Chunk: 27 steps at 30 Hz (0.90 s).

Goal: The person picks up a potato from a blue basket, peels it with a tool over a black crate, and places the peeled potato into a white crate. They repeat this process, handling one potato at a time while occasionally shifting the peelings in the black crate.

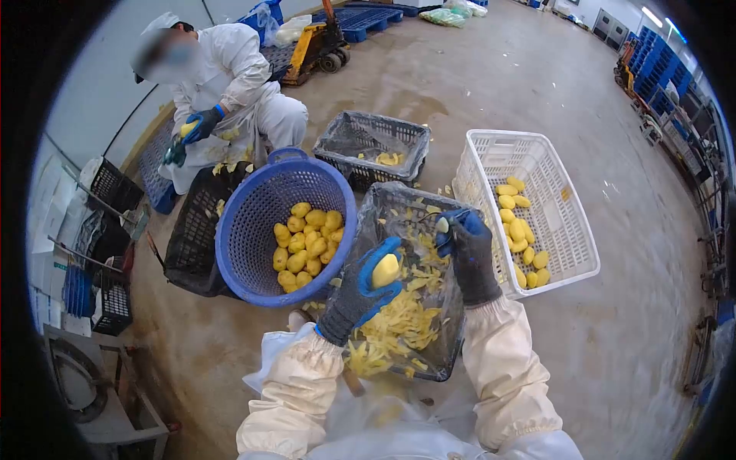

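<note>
My left hand (357, 290), in a grey and blue glove, is closed around a peeled potato (386, 271). My right hand (469, 253), gloved the same way, is closed on a small pale-ended tool (442, 225) that looks like a peeler; the glove hides most of it. Both hands are above a black crate lined with dark plastic (452, 337), where yellow potato peelings (402, 322) lie heaped. To the left, a blue perforated basket (244, 230) holds several yellow potatoes (308, 244). On the right, several smooth, paler potatoes (518, 230) lie in a white crate (571, 207).
A co-worker in white (238, 57) crouches at upper left, holding a potato (188, 128). Black crates (198, 230) stand beside the blue basket and behind it. A yellow pallet jack (310, 50) and blue pallets (360, 21) are farther back. A metal stand (84, 383) is at lower left.
</note>
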Each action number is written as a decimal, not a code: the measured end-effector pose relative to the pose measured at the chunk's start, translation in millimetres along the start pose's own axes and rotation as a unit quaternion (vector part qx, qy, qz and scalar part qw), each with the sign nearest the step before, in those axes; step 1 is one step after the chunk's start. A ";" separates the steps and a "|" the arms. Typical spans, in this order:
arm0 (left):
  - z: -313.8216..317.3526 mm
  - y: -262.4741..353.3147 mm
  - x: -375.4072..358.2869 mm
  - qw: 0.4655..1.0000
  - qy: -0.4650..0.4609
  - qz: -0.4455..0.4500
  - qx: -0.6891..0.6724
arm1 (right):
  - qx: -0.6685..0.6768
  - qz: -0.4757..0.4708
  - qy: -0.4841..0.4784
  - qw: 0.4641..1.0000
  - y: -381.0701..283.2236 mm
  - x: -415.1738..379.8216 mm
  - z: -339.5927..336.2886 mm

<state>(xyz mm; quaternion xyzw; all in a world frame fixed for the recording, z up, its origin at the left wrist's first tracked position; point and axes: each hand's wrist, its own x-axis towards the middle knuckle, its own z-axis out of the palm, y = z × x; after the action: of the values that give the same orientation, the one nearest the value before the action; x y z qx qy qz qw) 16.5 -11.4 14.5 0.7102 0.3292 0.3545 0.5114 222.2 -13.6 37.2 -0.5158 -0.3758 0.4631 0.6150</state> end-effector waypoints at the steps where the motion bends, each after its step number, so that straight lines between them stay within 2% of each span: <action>1: -1.6 -2.2 2.9 1.000 0.001 0.003 -0.001 | 0.050 0.007 -0.047 0.998 -0.8 -8.9 4.7; 2: -3.9 -4.3 7.2 0.995 0.006 0.065 0.080 | 0.099 0.016 -0.096 0.990 -7.9 -18.2 13.3; 3: -5.1 -5.3 9.2 0.979 0.009 0.124 0.162 | 0.017 0.010 -0.135 0.991 -9.9 -25.3 21.1; 4: -4.4 -4.8 6.5 0.979 0.004 0.123 0.164 | 0.021 0.010 -0.132 0.991 -7.6 -19.4 14.5; 5: -1.8 4.9 2.4 0.999 -0.018 0.005 -0.031 | 0.027 0.010 -0.035 0.999 -4.4 -7.9 0.0; 6: 0.9 10.5 0.6 0.967 -0.034 -0.113 -0.224 | 0.030 0.009 0.058 0.998 -5.4 2.9 -13.7; 7: 4.0 10.6 1.3 0.968 -0.035 -0.113 -0.224 | 0.126 -0.006 0.042 0.991 -6.6 9.5 -26.8; 9: 9.8 10.9 3.0 0.950 -0.018 -0.089 -0.298 | 0.105 0.000 0.004 0.994 -27.0 -7.6 -14.7; 11: 12.8 7.6 6.8 0.957 -0.029 -0.094 -0.274 | 0.065 0.030 -0.090 0.993 -32.2 -20.7 -7.6; 12: 15.9 4.9 8.4 0.962 -0.037 -0.098 -0.253 | 0.066 0.031 -0.084 0.994 -24.8 -22.7 -5.7; 14: 25.3 0.4 4.1 0.947 -0.045 -0.118 -0.295 | -0.121 -0.106 -0.177 0.971 -11.2 -22.2 -2.1; 15: 27.2 -0.3 3.1 0.931 -0.049 -0.137 -0.334 | -0.098 -0.132 -0.114 0.980 -12.8 -16.2 -3.6; 16: 27.0 -0.8 4.0 0.931 -0.050 -0.137 -0.335 | -0.099 -0.132 -0.113 0.980 -18.5 -10.5 -11.3; 18: 23.6 5.6 9.3 0.919 -0.076 -0.152 -0.355 | 0.038 0.022 -0.003 0.999 -39.2 -3.6 -26.8; 19: 25.4 7.4 11.3 0.923 -0.069 -0.138 -0.352 | -0.011 -0.027 -0.022 0.999 -32.8 -8.8 -20.0; 20: 25.3 7.7 13.6 0.923 -0.069 -0.136 -0.353 | -0.015 -0.094 -0.099 0.991 -3.6 -11.2 -18.7; 22: 22.2 7.2 14.8 0.878 -0.100 -0.150 -0.443 | -0.127 -0.060 -0.129 0.982 -3.7 -22.0 -3.4; 24: 23.1 6.5 10.8 0.870 -0.085 -0.170 -0.456 | -0.053 -0.112 -0.002 0.992 -9.8 -7.4 -11.8; 25: 23.3 6.7 10.0 0.862 -0.069 -0.184 -0.468 | -0.045 -0.065 0.049 0.996 -2.7 7.4 -25.6; 26: 23.0 6.8 9.8 0.853 -0.054 -0.198 -0.479 | 0.028 -0.007 0.035 0.999 -18.3 2.0 -20.9; 27: 24.0 5.8 10.9 0.855 -0.008 -0.197 -0.479 | -0.038 -0.097 -0.012 0.994 -3.3 -0.7 -14.4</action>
<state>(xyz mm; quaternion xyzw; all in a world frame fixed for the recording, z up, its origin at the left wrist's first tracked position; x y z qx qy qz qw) 43.0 -15.7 16.5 0.3002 0.2477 0.3549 0.8501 236.1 -18.5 37.7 -0.4940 -0.4492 0.3926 0.6325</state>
